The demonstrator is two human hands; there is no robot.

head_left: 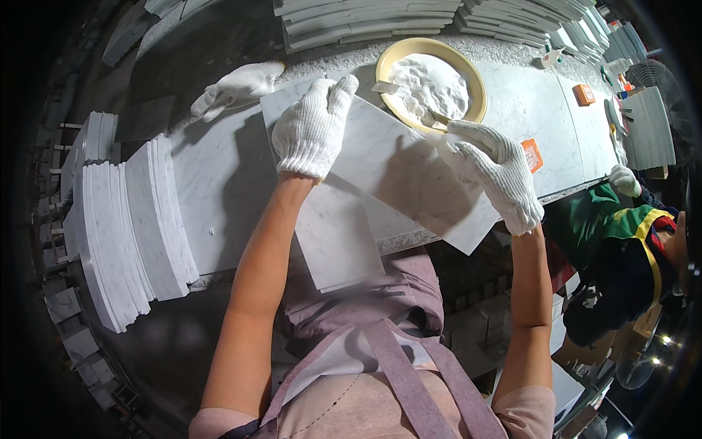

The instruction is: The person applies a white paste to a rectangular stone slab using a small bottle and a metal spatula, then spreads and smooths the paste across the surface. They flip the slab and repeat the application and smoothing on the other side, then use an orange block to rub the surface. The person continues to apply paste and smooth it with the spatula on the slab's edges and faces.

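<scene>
1. The upper tile [398, 161], pale marble-like with grey veins, lies slantwise above the bench [526, 95]; its right end reaches past the near edge.
2. The left hand [314, 132], in white knitted glove, is on the far left end. Its fingers are bent and close together, but their tips are hidden, so I cannot tell if they pinch.
3. The right hand [493, 172], also gloved, is at the right part, by the far long edge. Its fingers are bent there; their grip I cannot tell.
4. I judge the tile to be stiff, rather heavy, and fragile at its corners. The smooth face may slip under knitted cloth.
5. Both long edges, toward the two ends, seem the safest hold.
6. Partly under it, the lower tile [340, 238] also overhangs the near edge.
</scene>
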